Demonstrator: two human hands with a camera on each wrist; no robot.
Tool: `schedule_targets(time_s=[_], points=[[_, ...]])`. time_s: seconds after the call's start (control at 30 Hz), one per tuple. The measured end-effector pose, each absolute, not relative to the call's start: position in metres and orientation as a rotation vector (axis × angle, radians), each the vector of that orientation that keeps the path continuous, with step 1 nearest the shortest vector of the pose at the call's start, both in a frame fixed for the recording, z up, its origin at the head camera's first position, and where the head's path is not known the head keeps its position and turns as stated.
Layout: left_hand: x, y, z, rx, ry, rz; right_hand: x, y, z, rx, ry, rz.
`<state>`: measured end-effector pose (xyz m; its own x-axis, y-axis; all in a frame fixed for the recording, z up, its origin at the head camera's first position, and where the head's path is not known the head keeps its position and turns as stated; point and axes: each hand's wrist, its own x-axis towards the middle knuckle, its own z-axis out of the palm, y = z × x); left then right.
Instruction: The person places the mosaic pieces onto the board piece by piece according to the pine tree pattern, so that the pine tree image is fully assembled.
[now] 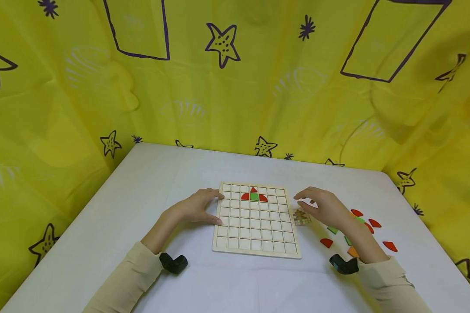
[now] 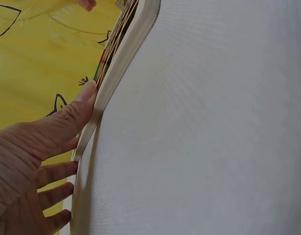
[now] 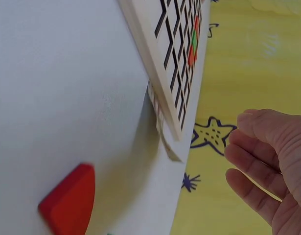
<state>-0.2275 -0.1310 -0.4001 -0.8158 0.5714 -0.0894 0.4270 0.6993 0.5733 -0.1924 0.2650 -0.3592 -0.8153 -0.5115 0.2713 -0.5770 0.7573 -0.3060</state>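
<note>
A pale wooden grid board [image 1: 256, 252] lies on the table. Near its far edge, a green square [image 1: 254, 197] sits in a cell between two red quarter-round pieces [image 1: 263, 198], with a red triangle [image 1: 253, 190] in the cell beyond. The left hand [image 1: 197, 206] touches the board's left edge, its thumb and fingers spread along the side. Off the right edge, the right hand [image 1: 327, 209] hovers with fingers loosely bent and nothing between them. Partly beneath that hand, a small patterned card [image 1: 302, 218] sticks out from the board's right edge.
Loose red, green and orange pieces are scattered right of the board, some hidden behind the right forearm. One red quarter-round piece [image 1: 326, 242] lies closest to the board. A yellow patterned curtain [image 1: 219, 100] hangs around the white table [image 1: 172, 174].
</note>
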Motion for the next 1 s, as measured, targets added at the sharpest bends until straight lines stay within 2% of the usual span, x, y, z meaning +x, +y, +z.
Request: schedule_targets(time_s=[1.0], points=[[-0.228, -0.131, -0.4, 0.802, 2.65, 0.798, -0.152, 0.372, -0.373, 0.459, -2.837, 0.673]])
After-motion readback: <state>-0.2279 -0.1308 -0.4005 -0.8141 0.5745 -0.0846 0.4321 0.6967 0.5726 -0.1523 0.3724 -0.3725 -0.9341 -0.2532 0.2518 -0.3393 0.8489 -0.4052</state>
